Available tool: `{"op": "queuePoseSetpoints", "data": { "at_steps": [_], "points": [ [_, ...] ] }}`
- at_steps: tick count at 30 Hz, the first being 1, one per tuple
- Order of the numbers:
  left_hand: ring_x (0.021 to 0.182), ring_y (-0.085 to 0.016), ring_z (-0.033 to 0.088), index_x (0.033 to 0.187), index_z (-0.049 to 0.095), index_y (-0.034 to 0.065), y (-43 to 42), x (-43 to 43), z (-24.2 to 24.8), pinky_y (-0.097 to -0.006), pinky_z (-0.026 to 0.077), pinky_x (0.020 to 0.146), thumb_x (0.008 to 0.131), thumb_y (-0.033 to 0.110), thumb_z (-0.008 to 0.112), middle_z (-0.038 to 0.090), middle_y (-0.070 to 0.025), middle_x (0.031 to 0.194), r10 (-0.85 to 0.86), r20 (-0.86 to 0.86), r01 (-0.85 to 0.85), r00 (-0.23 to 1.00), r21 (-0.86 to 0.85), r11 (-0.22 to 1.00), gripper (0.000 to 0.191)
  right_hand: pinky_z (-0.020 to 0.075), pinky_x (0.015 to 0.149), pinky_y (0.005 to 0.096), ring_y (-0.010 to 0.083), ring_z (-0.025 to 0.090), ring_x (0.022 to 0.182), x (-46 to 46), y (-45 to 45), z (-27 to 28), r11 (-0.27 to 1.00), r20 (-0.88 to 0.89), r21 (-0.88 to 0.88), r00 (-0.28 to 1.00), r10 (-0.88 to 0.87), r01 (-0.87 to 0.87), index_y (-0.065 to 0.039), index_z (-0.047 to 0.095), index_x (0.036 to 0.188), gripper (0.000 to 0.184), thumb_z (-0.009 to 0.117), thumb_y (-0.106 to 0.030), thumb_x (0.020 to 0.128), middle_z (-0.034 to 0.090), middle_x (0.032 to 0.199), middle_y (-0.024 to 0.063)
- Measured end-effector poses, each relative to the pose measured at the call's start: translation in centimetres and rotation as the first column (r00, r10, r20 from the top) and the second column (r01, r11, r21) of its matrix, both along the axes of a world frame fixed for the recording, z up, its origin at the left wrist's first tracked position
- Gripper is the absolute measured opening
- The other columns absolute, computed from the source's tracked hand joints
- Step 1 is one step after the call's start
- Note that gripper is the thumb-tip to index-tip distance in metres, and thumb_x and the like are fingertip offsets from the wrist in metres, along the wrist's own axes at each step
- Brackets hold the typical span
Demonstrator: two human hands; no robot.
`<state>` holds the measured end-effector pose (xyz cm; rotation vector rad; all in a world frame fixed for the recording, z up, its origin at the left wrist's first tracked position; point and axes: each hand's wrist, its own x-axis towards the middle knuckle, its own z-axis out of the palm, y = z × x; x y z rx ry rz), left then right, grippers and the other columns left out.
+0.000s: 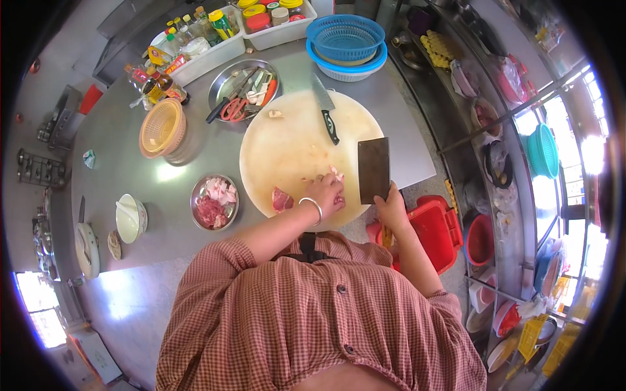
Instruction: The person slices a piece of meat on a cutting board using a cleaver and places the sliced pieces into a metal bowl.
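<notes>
A round cutting board (313, 137) of pale material lies on the steel table before me. My left hand (325, 194), with a bangle at the wrist, rests on its near part, fingers curled over a small piece of meat (338, 199) that they mostly hide. Just beyond the fingertips is a whitish scrap of fat (336, 173). A larger chunk of raw red meat (282, 200) sits left of that hand. My right hand (391, 207) grips a cleaver (373, 171), its broad blade raised at the board's right edge. A black-handled kitchen knife (324, 107) lies across the board's far right.
Left of the board stands a steel bowl (194, 188) of cut meat and fat. A steel basin (213, 93) with scissors and other tools touches the far side. Blue baskets (346, 35) and seasoning trays (210, 62) line the back. A red bin (433, 234) is below right.
</notes>
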<state>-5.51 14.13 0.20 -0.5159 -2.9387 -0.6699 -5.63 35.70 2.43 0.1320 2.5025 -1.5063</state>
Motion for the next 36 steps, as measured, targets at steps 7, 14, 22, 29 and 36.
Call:
{"op": "queuePoseSetpoints", "data": {
  "at_steps": [7,14,22,29,36],
  "points": [
    [0.087,-0.027,0.057,0.099,0.062,0.0098,-2.6,-1.7,-0.5,-0.0372,0.048,0.078,0.07,0.002,0.062,0.057,-0.0074,0.092,-0.226,0.119,0.187,0.967,0.273,0.944,0.03,0.046,0.083,0.0411,0.0409,0.057,0.099,-0.1,-0.2,0.2,0.98,-0.052,0.192,0.997,0.059,-0.048,0.006,0.043,0.118,0.045,0.057,-0.007,0.077,0.058,0.102,0.0284],
    [0.099,-0.031,0.055,0.124,0.053,0.0121,-9.2,-2.0,-0.9,-0.0351,0.044,0.092,0.071,0.01,0.066,0.054,-0.0136,0.108,-0.116,0.26,0.093,0.959,0.098,0.991,0.054,0.0453,0.082,0.0463,0.0463,0.053,0.1,0.2,-0.7,1.4,0.975,-0.091,0.217,0.993,0.075,-0.053,0.007,0.041,0.115,0.044,0.059,-0.008,0.078,0.057,0.099,0.0328],
    [0.097,-0.033,0.055,0.108,0.058,0.0104,-4.4,-0.1,-0.7,-0.0378,0.045,0.088,0.07,0.016,0.07,0.054,-0.0153,0.107,0.044,0.425,-0.111,0.904,0.134,0.985,0.041,0.045,0.084,0.0447,0.0458,0.053,0.101,0.1,-1.1,2.3,0.967,0.02,0.232,0.995,0.101,-0.103,0.009,0.038,0.121,0.05,0.058,-0.008,0.078,0.057,0.102,0.0316],
    [0.094,-0.032,0.056,0.104,0.059,0.0099,-5.2,-4.3,-1.9,-0.037,0.047,0.084,0.07,0.009,0.066,0.054,-0.0179,0.102,0.197,0.345,-0.303,0.918,0.289,0.908,0.035,0.0454,0.083,0.0454,0.0465,0.054,0.098,0.3,-1.7,2.9,0.96,-0.011,0.256,0.993,0.117,-0.11,0.01,0.039,0.119,0.049,0.058,-0.008,0.078,0.057,0.098,0.0329],
    [0.09,-0.031,0.055,0.091,0.061,0.0108,-1.5,-2.9,-0.8,-0.0383,0.046,0.079,0.07,0.012,0.064,0.057,-0.0109,0.096,-0.113,0.219,0.101,0.969,0.068,0.993,0.022,0.0454,0.083,0.046,0.0463,0.054,0.098,0.1,-2.3,3.2,0.943,0.022,0.303,0.99,0.137,-0.137,0.011,0.038,0.12,0.051,0.059,-0.009,0.078,0.057,0.099,0.0336]
  ]
}}
